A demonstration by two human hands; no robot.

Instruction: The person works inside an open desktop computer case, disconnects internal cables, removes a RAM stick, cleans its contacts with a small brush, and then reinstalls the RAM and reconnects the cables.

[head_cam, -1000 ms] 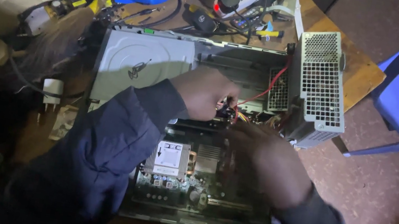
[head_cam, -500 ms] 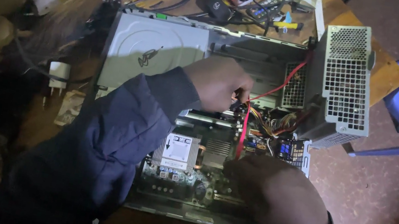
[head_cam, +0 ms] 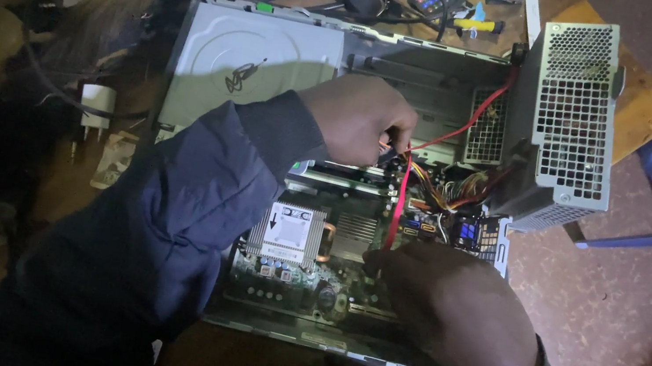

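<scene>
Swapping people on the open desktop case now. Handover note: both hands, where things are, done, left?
Left hand: pinching the upper end of the red flat cable near the optical drive.
Right hand: on the motherboard, fingertips at the cable's lower end.
Done: computer case open, power supply swung out to the side.
Left: cable's lower end; whether it is seated in its socket cannot be seen.

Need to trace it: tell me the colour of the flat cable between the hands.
Red flat cable, clearest in the head view.
</scene>
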